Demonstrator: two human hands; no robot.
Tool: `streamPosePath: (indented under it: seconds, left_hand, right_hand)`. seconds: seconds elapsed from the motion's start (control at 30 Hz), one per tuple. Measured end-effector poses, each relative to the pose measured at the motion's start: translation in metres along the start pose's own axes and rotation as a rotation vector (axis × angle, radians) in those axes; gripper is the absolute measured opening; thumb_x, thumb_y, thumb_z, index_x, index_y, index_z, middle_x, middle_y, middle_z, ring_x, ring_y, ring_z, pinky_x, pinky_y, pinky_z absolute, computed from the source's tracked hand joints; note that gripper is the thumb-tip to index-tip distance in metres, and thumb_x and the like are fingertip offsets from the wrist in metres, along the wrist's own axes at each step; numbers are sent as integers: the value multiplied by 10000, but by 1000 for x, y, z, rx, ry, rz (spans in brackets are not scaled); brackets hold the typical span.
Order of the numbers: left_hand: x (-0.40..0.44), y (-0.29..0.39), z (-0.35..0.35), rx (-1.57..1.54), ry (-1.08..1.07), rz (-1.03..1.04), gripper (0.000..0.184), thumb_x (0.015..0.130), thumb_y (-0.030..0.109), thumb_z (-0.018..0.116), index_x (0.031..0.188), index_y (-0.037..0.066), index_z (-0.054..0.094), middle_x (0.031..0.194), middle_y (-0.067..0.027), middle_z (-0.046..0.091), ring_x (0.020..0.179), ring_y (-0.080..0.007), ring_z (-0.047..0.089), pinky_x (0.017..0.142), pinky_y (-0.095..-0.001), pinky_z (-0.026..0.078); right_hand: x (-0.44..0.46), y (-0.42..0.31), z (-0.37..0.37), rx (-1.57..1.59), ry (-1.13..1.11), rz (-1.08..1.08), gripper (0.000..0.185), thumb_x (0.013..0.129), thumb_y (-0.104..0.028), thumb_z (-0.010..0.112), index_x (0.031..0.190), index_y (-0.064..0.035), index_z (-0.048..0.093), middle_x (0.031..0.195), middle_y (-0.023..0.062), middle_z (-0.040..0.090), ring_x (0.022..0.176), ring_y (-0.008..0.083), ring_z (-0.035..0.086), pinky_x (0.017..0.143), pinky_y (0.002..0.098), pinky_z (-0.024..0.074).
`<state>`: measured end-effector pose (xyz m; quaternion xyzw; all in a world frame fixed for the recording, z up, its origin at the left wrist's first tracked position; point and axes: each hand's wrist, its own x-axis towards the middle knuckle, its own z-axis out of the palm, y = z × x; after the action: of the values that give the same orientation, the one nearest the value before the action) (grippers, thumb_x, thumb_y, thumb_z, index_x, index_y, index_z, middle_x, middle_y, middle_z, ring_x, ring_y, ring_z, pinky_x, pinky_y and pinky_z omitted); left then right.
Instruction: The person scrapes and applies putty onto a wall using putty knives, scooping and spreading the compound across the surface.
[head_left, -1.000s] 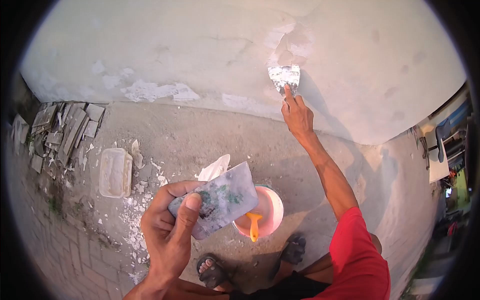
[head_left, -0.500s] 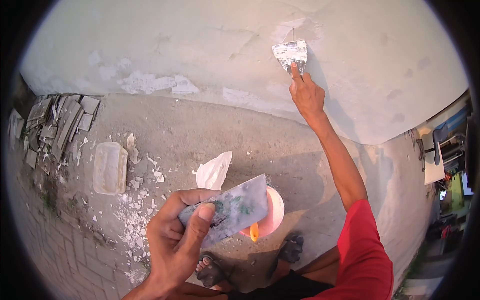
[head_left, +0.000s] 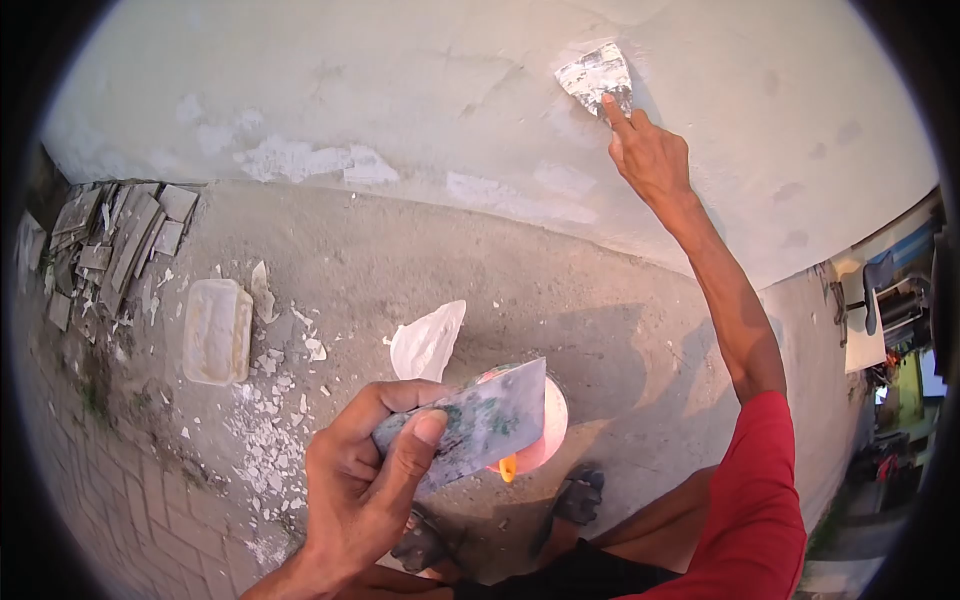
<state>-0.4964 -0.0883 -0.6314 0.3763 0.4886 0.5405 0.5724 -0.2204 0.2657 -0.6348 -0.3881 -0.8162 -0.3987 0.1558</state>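
Note:
My right hand (head_left: 650,160) grips a putty knife (head_left: 600,78) whose wide blade, smeared with white, lies against the wall (head_left: 420,80). Its index finger stretches along the blade. In my left hand (head_left: 365,470) is a flat grey plate (head_left: 490,415) with green and dark stains, pinched between thumb and fingers. Below that plate stands a pink bucket (head_left: 553,425), partly hidden by it, with an orange handle (head_left: 507,467) showing at its rim. A white crumpled bag (head_left: 428,340) sits on the ground just beyond the plate.
A translucent plastic tub (head_left: 217,332) lies on the concrete at left, beside scattered white flakes (head_left: 270,440). Broken boards and tiles (head_left: 125,240) are piled against the wall's foot. My sandalled feet (head_left: 575,497) are near the bucket. Various items (head_left: 885,330) stand far right.
My right hand and the putty knife have shifted right and slightly up along the wall, and the blade has tilted. My left hand with the plate has moved slightly right.

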Motion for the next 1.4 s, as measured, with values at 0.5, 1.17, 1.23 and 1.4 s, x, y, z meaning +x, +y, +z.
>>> streamPosePath:
  seconds: [0.5,1.17,1.23,1.4]
  left_hand:
    - [3,1,9,13,-39,-49,282,1009,161,569,1168,-72,580,962,-92,680,856,-92,608,745,-234,500]
    - [12,-3,15,85,47,-149,283,991,167,600,1145,-71,594,957,-114,692,838,-109,635,744,-251,523]
    - [12,-2,15,74,55,-137,283,992,167,599,1145,-69,594,956,-112,691,835,-108,634,744,-251,522]
    - [14,-2,16,98,36,-121,270,991,158,600,1136,-69,599,933,-96,687,822,-100,621,737,-244,513]
  right_hand:
    - [-20,-11,1,46,-97,13,535,813,-134,665,1339,-187,578,760,54,553,535,220,577,437,353,441]
    - [-94,125,18,-62,-112,17,644,889,-153,657,1474,-299,431,790,18,541,615,189,554,505,343,488]
    - [-107,106,6,75,-90,110,606,889,-143,644,1456,-261,464,759,27,550,607,194,563,515,351,490]
    - [-30,40,-22,334,209,265,524,875,-124,623,1393,-146,548,689,46,579,587,195,588,545,355,491]
